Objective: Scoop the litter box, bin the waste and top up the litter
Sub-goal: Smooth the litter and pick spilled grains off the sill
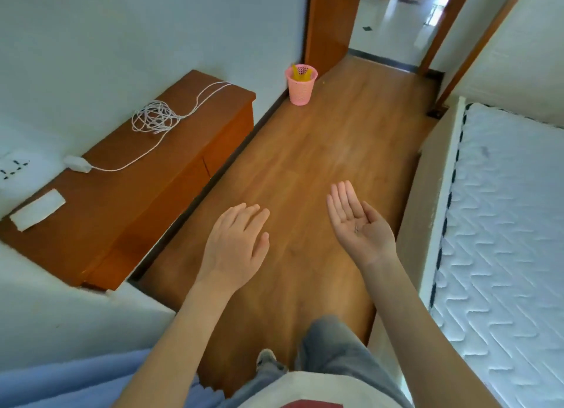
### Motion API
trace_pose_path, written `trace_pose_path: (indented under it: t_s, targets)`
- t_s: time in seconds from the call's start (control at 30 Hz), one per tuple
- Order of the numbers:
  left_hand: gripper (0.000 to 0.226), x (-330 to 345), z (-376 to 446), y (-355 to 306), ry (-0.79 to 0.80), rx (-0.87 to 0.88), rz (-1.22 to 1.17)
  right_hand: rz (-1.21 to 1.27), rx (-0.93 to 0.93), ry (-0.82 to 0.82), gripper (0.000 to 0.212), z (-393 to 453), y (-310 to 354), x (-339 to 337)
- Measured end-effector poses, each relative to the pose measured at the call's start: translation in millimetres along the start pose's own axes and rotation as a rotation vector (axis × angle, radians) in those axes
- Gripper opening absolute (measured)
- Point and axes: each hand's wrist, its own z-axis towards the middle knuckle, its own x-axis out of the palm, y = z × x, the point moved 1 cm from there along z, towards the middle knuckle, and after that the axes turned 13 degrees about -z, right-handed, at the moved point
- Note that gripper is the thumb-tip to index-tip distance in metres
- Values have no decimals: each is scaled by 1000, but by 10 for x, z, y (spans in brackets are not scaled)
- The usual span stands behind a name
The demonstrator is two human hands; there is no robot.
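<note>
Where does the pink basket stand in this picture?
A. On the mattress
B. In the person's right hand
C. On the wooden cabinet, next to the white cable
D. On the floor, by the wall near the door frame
D: the pink basket stands on the wooden floor against the wall, beside the door frame, far from both empty hands.

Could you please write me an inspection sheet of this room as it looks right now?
Surface: wooden floor, bare between the hands and the doorway.
Job's things: pink bin by the wall near the doorway, something yellow inside; no litter box or scoop seen.
Clutter: white block on the low cabinet.
Grippers: left hand palm down, right hand palm up, a few tiny specks on the palm.
Cables: white cord coiled on the cabinet.
Surroundings: mattress at right.
</note>
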Motion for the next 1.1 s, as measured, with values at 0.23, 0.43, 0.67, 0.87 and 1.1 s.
trace_pose_path:
  t_s: [0.23,0.43,0.67,0.87,1.1]
  targets:
    - [45,411,1081,-1,80,136,-69,84,-126,-17,47,657,623,109]
    - [35,860,2348,-114,110,218,-57,103,-145,-19,46,1624,1455,429]
    - [40,1146,4018,-225,126,158,-54,54,-124,-43,48,2767,2585,1169]
    - [42,1284,5084,134,94,83,-61,24,-77,-56,46,3787,3044,1789]
    - [44,1438,6500,926,72,50,-51,25,-74,-71,48,5172,3210,2568]
